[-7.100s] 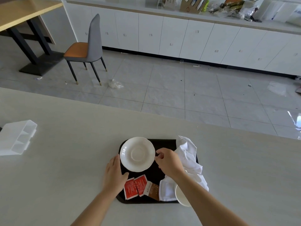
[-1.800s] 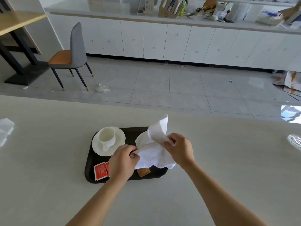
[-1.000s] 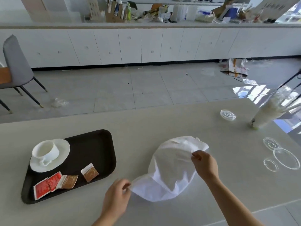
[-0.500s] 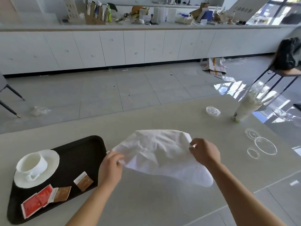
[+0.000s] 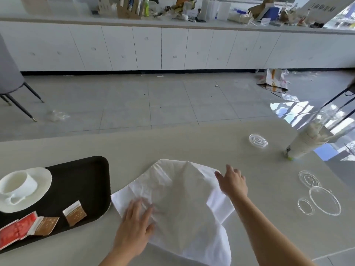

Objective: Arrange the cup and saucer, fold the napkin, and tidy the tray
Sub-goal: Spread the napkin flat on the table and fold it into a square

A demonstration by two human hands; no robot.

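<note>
Napkin [image 5: 178, 204] now spread flat on table [image 5: 172, 143], both hands released

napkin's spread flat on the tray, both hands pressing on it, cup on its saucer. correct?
Not quite. The head view shows the napkin spread on the table, to the right of the tray, not on it. The rest holds: left hand and right hand rest on it, cup on saucer.

Pale table [image 5: 172, 143] with black tray [image 5: 84, 175], spread white napkin [image 5: 182, 204], clear lids [image 5: 324, 200].
</note>
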